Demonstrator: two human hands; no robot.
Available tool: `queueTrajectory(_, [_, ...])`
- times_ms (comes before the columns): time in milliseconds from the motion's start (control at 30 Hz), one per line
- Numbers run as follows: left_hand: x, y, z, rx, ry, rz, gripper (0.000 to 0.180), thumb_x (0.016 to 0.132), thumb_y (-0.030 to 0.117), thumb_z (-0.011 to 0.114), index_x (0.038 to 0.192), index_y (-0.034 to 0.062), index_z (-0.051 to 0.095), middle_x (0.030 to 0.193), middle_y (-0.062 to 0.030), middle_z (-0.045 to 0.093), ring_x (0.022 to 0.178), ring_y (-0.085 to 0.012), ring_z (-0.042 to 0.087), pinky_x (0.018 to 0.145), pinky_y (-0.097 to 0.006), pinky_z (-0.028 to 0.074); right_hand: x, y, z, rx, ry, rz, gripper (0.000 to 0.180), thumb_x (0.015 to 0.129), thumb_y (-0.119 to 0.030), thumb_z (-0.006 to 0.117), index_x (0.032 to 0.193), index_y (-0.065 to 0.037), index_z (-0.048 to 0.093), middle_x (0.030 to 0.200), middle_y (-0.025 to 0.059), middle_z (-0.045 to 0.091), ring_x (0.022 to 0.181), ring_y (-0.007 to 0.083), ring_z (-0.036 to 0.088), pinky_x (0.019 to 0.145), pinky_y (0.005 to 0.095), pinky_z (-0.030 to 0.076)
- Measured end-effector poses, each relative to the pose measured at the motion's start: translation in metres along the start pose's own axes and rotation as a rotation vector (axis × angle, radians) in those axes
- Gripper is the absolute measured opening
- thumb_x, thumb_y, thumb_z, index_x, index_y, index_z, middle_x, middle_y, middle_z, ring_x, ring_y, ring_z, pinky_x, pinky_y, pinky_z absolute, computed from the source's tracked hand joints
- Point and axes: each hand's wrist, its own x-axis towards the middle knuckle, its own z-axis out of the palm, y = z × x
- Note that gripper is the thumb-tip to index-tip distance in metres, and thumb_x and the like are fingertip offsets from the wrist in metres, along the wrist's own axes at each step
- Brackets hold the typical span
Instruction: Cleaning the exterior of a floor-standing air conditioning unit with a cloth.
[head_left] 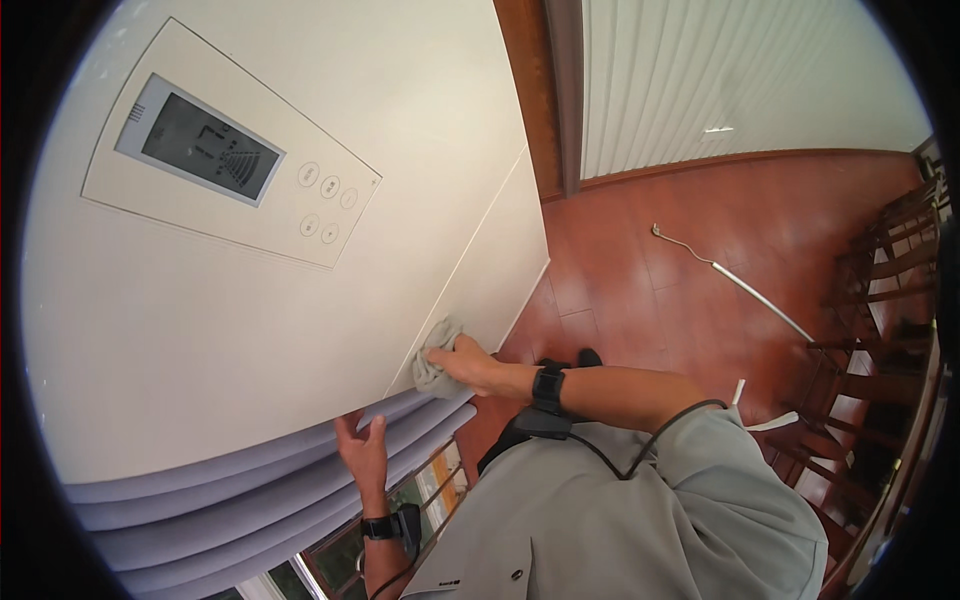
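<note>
A tall white cabinet-type air conditioner (250, 350) fills the left side of the head view. Its front carries a control panel with a dark display (210, 145) and several round buttons. My right hand (470, 365) grips a bunched pale grey-green cloth (432, 375) and presses it against the white front, close to a seam. By the unit's lower edge in the view, my left hand (364, 455) has its fingers apart; some fingertips go out of sight behind that edge. Nothing shows in this hand.
Grey-lilac curtain folds (250, 490) hang beside the unit, near a window. A white pole (765, 300) with a cord lies on the red-brown floor (640, 260). Dark wooden chairs (880, 300) stand at right. A ribbed pale panel (720, 80) rises at the back.
</note>
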Motion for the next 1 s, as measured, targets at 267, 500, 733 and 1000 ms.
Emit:
queueTrajectory(267, [0.008,0.014,0.03,-0.13,0.029,0.006,0.048,0.09,0.005,0.068,0.132,-0.0056,0.047,0.123,-0.0174,0.06,0.11,-0.0234,0.06,0.092,-0.035,0.05,0.019,-0.046,-0.03,0.177,0.078,0.104,0.039,0.086,-0.015,0.066,0.114,0.012,0.059,0.105,0.0184,0.067,0.09,0.0279,0.068,0.074,0.0423,0.058])
queueTrajectory(500, [0.006,0.011,0.04,0.072,0.156,0.065,0.038,0.095,0.016,0.066,0.122,-0.0083,0.054,0.113,-0.0181,0.064,0.098,-0.0252,0.064,0.09,-0.037,0.05,0.063,-0.133,-0.113,0.071,0.397,-0.137,0.037,0.083,-0.015,0.067,0.11,0.011,0.061,0.106,0.018,0.067,0.092,0.0256,0.067,0.078,0.038,0.054])
queueTrajectory(733, [0.008,0.023,0.042,0.198,0.139,0.025,0.037,0.096,0.02,0.066,0.115,-0.0098,0.058,0.105,-0.0193,0.067,0.095,-0.0248,0.064,0.085,-0.037,0.05,0.089,-0.184,-0.181,0.05,0.531,-0.458,0.042,0.085,-0.023,0.066,0.11,0.009,0.059,0.107,0.0227,0.068,0.097,0.0326,0.067,0.083,0.0409,0.053])
queueTrajectory(1000, [0.008,0.035,0.045,0.226,0.115,0.142,0.035,0.096,0.018,0.065,0.115,-0.0095,0.056,0.105,-0.0199,0.067,0.091,-0.0241,0.065,0.081,-0.036,0.052,0.067,-0.086,-0.105,-0.109,0.434,-0.303,0.063,0.09,-0.039,0.06,0.123,0.014,0.049,0.117,0.0323,0.061,0.109,0.0386,0.062,0.09,0.0413,0.049])
